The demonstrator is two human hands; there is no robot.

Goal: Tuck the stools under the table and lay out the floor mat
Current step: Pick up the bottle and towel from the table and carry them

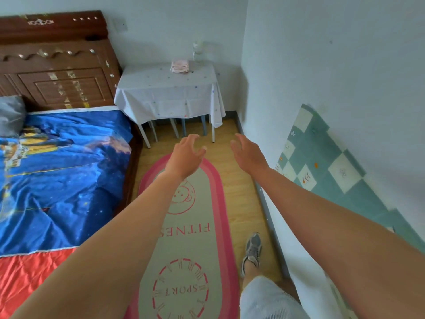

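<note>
Bare forearms reach forward, left hand [184, 155] and right hand [247, 153] held apart in the air, fingers spread and loosely curled, gripping nothing. Beneath them a flat oval floor mat [195, 245], grey with a pink border and printed lettering, lies along the wooden floor [241, 192] between the bed [57, 176] with its crumpled blue sheet and the wall [333, 65], a bare strip on either side. Stools [181, 127], only slim pale legs visible, stand under the cloth-draped desk [169, 93] in the corner.
</note>
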